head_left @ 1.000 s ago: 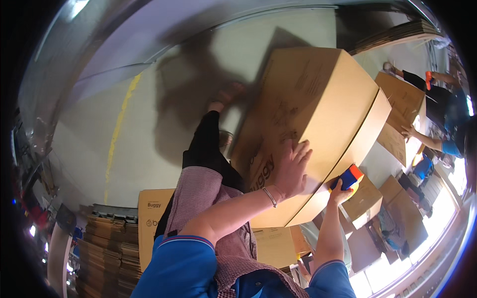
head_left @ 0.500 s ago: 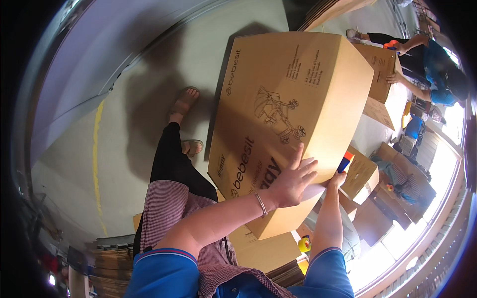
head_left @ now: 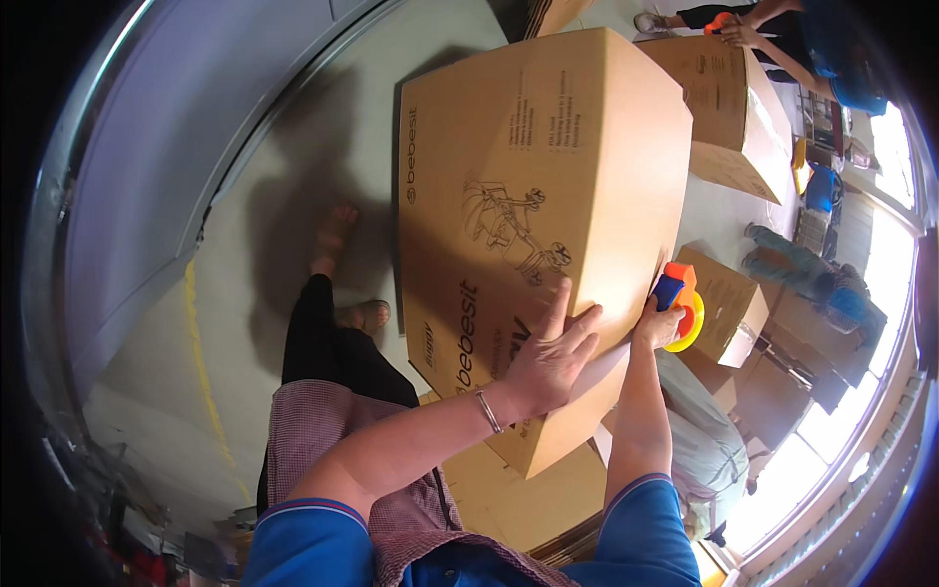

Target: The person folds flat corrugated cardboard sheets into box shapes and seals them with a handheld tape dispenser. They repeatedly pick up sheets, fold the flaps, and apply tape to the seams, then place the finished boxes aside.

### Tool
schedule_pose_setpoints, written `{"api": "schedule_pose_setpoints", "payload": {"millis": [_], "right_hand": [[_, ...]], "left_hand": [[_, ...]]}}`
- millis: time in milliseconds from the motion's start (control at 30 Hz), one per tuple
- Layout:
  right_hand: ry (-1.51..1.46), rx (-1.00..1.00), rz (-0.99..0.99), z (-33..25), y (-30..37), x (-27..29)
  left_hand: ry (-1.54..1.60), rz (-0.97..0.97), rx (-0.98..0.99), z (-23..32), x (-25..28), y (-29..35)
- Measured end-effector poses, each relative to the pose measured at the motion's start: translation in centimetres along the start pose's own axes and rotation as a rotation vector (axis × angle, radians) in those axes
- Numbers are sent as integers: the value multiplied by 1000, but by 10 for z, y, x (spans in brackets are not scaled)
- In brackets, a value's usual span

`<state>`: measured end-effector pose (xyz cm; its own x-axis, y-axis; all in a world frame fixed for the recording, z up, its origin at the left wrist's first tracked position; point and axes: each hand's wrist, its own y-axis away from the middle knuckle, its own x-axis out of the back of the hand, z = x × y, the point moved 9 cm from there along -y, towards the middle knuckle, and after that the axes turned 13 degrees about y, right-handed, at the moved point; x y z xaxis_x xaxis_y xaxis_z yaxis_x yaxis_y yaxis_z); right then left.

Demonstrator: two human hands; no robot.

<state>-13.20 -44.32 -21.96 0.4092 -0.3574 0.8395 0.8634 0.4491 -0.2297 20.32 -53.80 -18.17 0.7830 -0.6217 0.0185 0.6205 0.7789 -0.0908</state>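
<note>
A large brown carton [head_left: 509, 147] with a printed line drawing of a stroller stands in front of me. My left hand [head_left: 550, 362] lies on its near right edge with the fingers spread and holds nothing. Beside the carton's right side, my right hand [head_left: 657, 323] grips an orange and blue tape dispenser [head_left: 683, 293] with a yellow roll. A pale, glossy strip [head_left: 599, 376] shows on the side face between my hands; I cannot tell for certain that it is tape.
At the upper right, a co-worker handles an orange tool on another carton [head_left: 699, 83]. Another person [head_left: 841, 293] bends among cartons [head_left: 724, 303] at right. A grey covered bundle [head_left: 699, 430] sits by my right arm. Flat cardboard [head_left: 528, 499] lies below; a yellow line [head_left: 201, 362] marks the floor.
The tape dispenser has come further into sight beside the carton, its yellow roll now showing. My left hand stays on the carton's edge. The whole view has shifted, and the far co-worker has moved.
</note>
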Motion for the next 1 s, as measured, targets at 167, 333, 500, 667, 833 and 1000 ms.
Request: {"api": "schedule_pose_setpoints", "payload": {"millis": [167,333,500,667,833,1000], "right_hand": [[-26,10,126,4,16,8],[-352,-10,115,-16,57,43],[-473,-34,10,-40,118,64],[-489,-111,-15,-24,118,64],[-536,-121,-114,-20,115,55],[-508,-106,-129,-21,115,53]], "left_hand": [[-214,-82,64,7,3,5],[-597,-234,139,30,43,-40],[-705,-392,-121,-12,10,-128],[-726,-740,-263,-28,-16,-156],[-786,-960,-404,-53,-26,-187],[-1018,-1033,-382,-97,-34,-181]]}}
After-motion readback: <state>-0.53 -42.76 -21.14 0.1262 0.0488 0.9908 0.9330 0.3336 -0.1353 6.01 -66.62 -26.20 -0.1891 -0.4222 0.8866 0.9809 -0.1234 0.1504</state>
